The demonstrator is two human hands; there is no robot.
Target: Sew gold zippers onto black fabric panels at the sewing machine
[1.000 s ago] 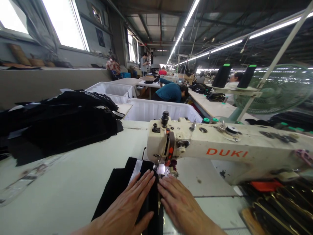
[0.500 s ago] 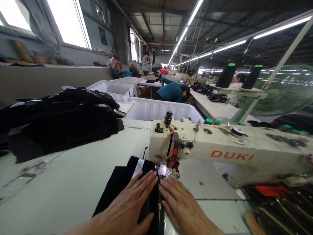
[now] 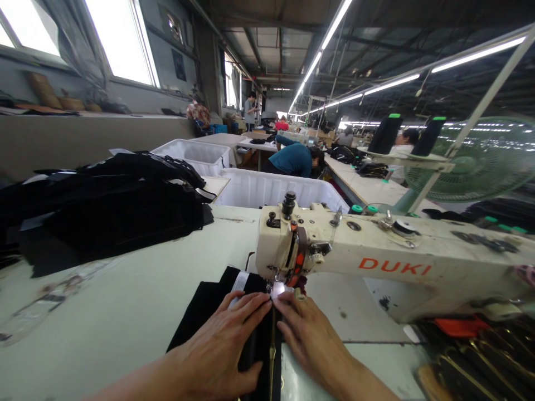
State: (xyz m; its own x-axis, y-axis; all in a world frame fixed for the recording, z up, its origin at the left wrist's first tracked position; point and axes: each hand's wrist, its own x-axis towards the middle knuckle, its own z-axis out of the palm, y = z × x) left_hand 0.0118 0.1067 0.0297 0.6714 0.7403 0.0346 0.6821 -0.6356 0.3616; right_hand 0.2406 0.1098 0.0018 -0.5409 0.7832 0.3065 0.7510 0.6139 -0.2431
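A black fabric piece with a white strip lies on the table in front of a sewing machine. Along its right side runs a zipper with gold-coloured teeth. My left hand rests on the fabric, fingers stretched toward the lit needle area and thumb spread apart. From the other side, my right hand has its fingers laid at the zipper edge, tips just short of the presser foot. Both hands are open. The fabric edge under the fingertips is hidden.
A pile of black fabric pieces sits at the left of the table. White bins stand behind the machine. More black pieces with gold zippers lie at the right. A person in teal bends over beyond the bins.
The fabric has shifted slightly toward the machine. My right hand has moved a little forward with its fingers more bent; my left hand has stayed on the fabric.
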